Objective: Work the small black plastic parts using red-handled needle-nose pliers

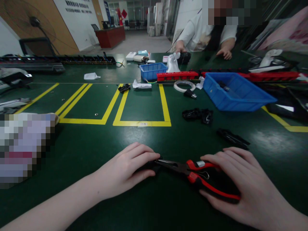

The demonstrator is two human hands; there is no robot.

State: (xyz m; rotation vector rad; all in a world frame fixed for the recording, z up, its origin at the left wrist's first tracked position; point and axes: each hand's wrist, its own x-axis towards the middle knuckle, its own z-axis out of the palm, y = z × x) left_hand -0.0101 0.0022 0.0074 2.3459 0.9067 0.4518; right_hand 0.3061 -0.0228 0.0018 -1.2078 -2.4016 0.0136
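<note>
My right hand (pixel 238 183) is wrapped round the red and black handles of a pair of needle-nose pliers (pixel 190 171), whose jaws point left. Between the fingers and thumb of my left hand (pixel 134 163) is a small black part (pixel 154 166), mostly hidden by the fingers. The tips of the pliers meet this part at its upper right side. Both hands are low over the green table (pixel 96 144). Beyond my right hand lie a long black piece (pixel 233 138) and some black parts (pixel 197 115).
A large blue bin (pixel 235 91) stands at the right, a smaller blue bin (pixel 152 70) farther back. Near them are a tape roll (pixel 184 86) and a red strip (pixel 178 76). Yellow tape (pixel 141 123) marks the table. Across it, a person in white (pixel 194 35) has both hands near the edge.
</note>
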